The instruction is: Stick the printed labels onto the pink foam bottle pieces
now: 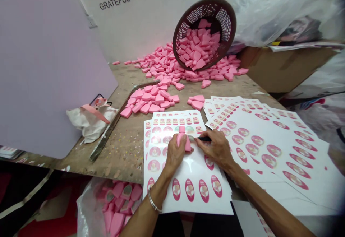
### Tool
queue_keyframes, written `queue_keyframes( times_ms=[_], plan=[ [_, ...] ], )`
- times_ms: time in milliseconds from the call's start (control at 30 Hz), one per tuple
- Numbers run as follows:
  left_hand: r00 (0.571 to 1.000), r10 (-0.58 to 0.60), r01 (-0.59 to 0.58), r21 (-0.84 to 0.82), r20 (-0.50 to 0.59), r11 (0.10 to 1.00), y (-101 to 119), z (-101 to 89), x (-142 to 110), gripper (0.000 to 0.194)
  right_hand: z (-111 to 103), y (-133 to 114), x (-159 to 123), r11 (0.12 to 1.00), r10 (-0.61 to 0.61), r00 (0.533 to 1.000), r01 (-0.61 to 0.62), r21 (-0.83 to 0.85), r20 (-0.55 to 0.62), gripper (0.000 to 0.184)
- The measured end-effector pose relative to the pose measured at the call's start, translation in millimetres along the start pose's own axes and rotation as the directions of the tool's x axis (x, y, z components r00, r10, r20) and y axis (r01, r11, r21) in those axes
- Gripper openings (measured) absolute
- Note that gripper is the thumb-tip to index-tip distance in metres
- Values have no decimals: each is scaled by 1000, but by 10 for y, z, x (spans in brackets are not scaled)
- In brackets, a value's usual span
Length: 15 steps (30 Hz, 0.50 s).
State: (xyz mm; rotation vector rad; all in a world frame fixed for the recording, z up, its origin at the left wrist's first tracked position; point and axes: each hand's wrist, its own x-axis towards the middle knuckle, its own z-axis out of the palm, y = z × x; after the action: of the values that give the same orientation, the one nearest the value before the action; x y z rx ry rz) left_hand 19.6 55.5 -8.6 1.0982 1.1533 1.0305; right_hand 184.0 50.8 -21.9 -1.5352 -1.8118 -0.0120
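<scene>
My left hand (pixel 175 150) is closed around a small pink plastic bottle (pixel 182 130), its cap end pointing away from me. Just to the right, my right hand (pixel 215 147) pinches a slim black pen-like tool (pixel 205 138); what its tip is like I cannot make out. The fingertips of my right hand are close to the bottle's right side. Both hands are above a stack of white sticker sheets (pixel 194 203) printed with pink oval and round labels. A few gaps show where my hands cover the top sheet.
A brown basket (pixel 176 37) lies tipped, spilling pink bottles (pixel 161 63) across the table's back. A smaller bottle pile (pixel 151 98) sits nearer. More sticker sheets (pixel 269 136) fan out at right. A cloth bag (pixel 93 122) stands left; a plastic bag of labelled bottles (pixel 90 208) is below the edge.
</scene>
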Motion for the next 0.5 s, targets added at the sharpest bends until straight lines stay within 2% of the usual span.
queue_keyframes(
  times_ms=[100,167,233,367,500],
  plan=[
    [999,-36,35,-108,-4,994,3,-20,-3,45,-72,-42,20,966,181,983,-174,192,-17,25],
    [999,-43,42,-220,0,975,10,-37,-26,47,-123,-85,37,879,326,945,-311,361,21,29],
    [998,-68,67,-342,9,937,33,-50,-65,53,-165,-154,43,785,397,912,-394,479,100,31],
    [989,-138,149,-474,57,868,140,-45,-166,65,-194,-366,5,693,368,896,-443,569,248,32],
    [989,-114,148,-511,97,847,239,-26,-241,61,-184,-531,-37,670,356,901,-431,604,248,29]
  ],
)
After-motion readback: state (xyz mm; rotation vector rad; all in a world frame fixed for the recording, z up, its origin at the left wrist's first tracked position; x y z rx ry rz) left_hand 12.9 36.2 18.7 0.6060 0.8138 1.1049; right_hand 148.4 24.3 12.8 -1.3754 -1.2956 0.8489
